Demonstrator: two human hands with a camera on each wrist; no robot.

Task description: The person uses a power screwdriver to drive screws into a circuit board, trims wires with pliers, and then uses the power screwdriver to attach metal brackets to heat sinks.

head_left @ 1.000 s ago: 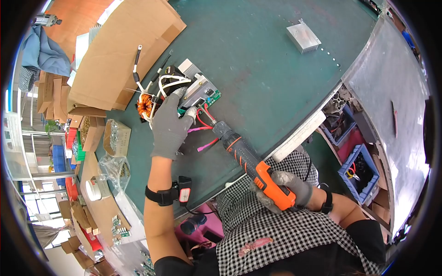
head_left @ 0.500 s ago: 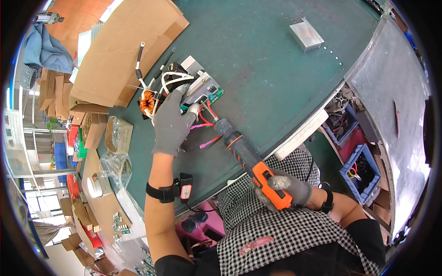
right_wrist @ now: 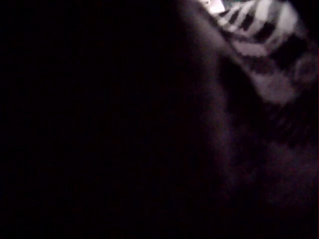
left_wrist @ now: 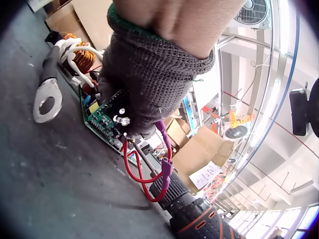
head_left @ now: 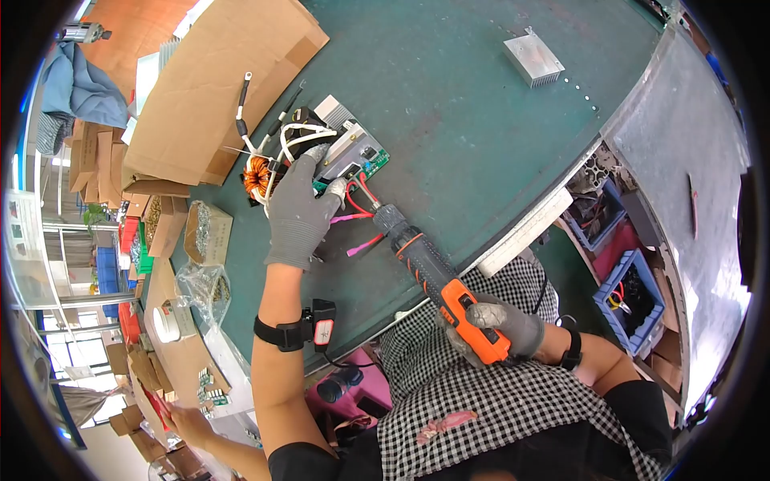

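A circuit board [head_left: 374,160] with a silver heat sink [head_left: 341,152] lies on the green bench. My gloved left hand [head_left: 301,212] grips it, thumb at the near edge. Beside it are a copper-wound coil [head_left: 257,176] and thick white cables, one ending in a ring terminal [left_wrist: 48,101]. My gloved right hand [head_left: 509,325] holds an orange-and-black power screwdriver [head_left: 429,268] at its rear end. Its metal shaft [left_wrist: 144,158] reaches the board's edge, among red wires [left_wrist: 130,172] with purple sleeves. Darkness fills most of the right wrist view.
A large cardboard sheet [head_left: 216,88] lies behind the board. A separate finned heat sink [head_left: 533,60] sits at the far right. Boxes of small parts [head_left: 207,232] stand at left. Blue bins [head_left: 630,309] are below the bench on the right. Another person's arm [head_left: 212,437] shows at lower left.
Another person's arm has come into view at the lower left. The whole bench scene shifted slightly right early on. My hands, the board and the screwdriver keep nearly the same pose.
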